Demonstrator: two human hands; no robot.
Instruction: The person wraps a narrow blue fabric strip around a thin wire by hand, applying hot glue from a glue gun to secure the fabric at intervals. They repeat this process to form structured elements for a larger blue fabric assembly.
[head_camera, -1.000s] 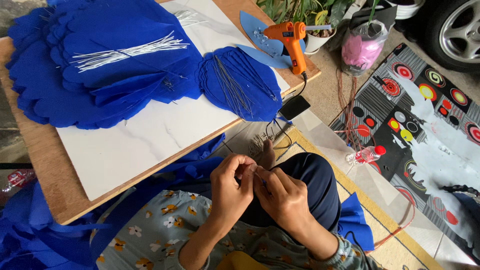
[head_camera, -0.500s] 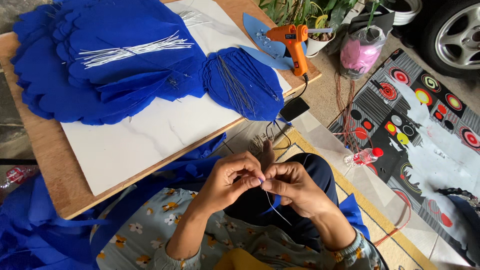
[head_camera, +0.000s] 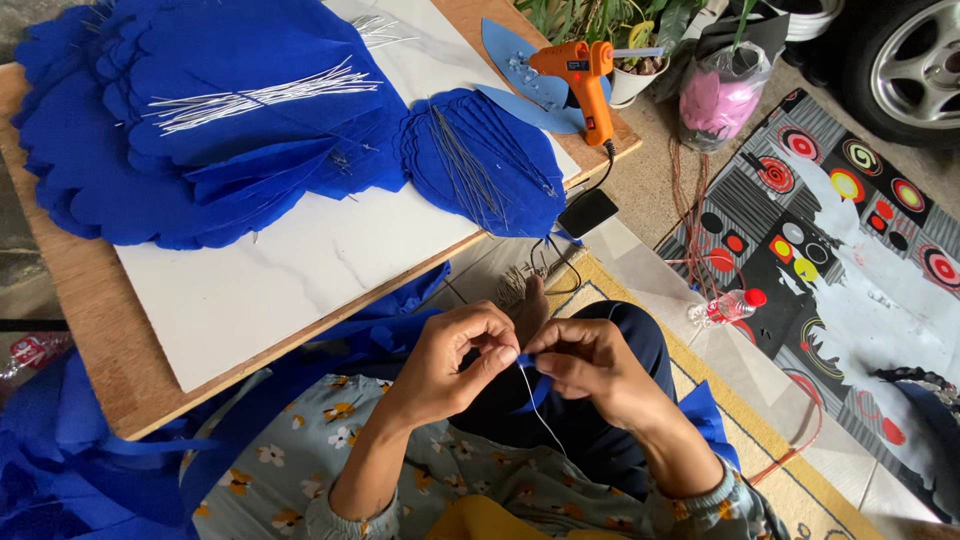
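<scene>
Over my lap, my left hand (head_camera: 452, 358) and my right hand (head_camera: 590, 364) meet fingertip to fingertip. Between them they pinch a thin pale wire (head_camera: 540, 412) and a narrow blue strip (head_camera: 527, 361) wrapped at its top. The wire hangs down toward my dark trousers. On the low table above lie a big pile of blue scalloped felt pieces (head_camera: 190, 130) with a bundle of wires (head_camera: 255, 97) on top. A smaller stack of blue felt petals (head_camera: 485, 160) lies to the right of that pile.
An orange glue gun (head_camera: 580, 72) stands at the table's far right corner, its cord running to a black adapter (head_camera: 587, 211). A white board (head_camera: 290, 270) covers the wooden table. A patterned mat (head_camera: 850, 230), small bottle (head_camera: 728, 306), pink bag (head_camera: 715, 95) and car wheel (head_camera: 915, 55) lie right.
My hands have drawn slightly apart and moved a little up, with the wire now hanging visibly below the fingertips. The view has shifted a little.
</scene>
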